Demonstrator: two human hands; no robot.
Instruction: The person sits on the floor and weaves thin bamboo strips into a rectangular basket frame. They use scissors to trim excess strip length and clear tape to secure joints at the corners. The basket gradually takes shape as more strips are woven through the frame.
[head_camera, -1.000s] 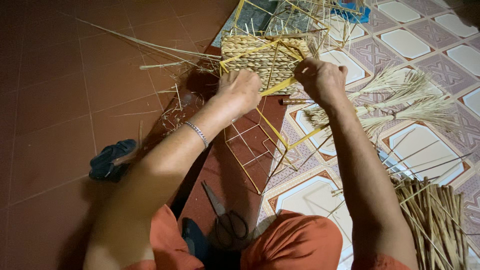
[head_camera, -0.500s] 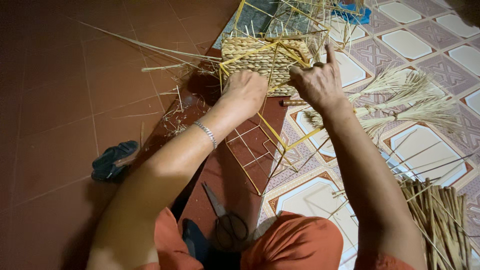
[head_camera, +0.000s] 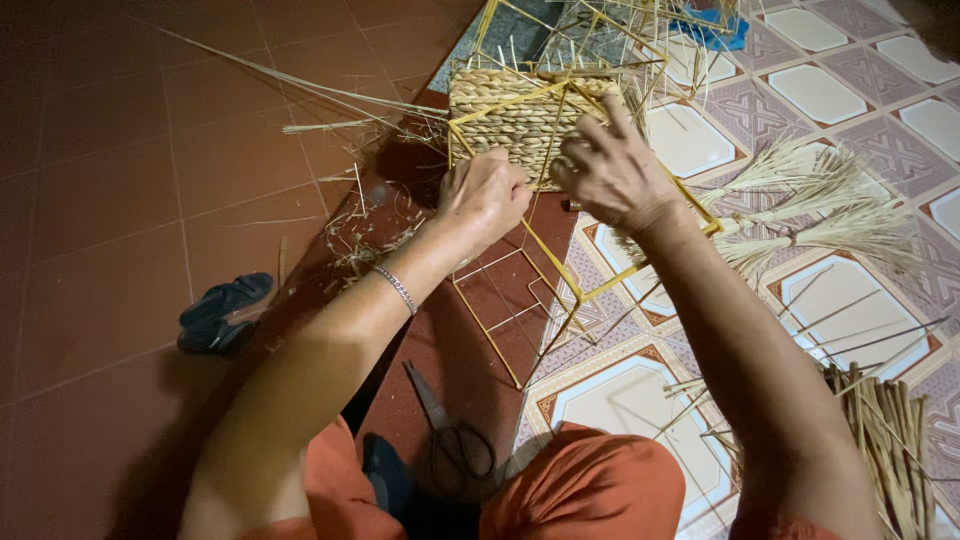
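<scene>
Left hand (head_camera: 485, 195) now clenched on yellow wire frame (head_camera: 560, 290); right hand (head_camera: 610, 170) fingers spread since earlier, pressing woven basket (head_camera: 515, 115) at 12 o'clock. Weave row being tightened, likely.

Straw-yellow woven basket (head_camera: 520, 115) in a bright yellow wire frame (head_camera: 560, 270) at twelve o'clock; plain red-brown floor tiles (head_camera: 110, 200) from nine round to eleven; tiles patterned in mauve, white and orange (head_camera: 850, 90) from one to five; pale tan fibre bundles (head_camera: 830, 205) at three; dark blue sandal (head_camera: 225, 312) at nine; black-handled scissors (head_camera: 452, 435) and orange trousers (head_camera: 590, 490) at six; blue cloth (head_camera: 718, 32) at one
</scene>
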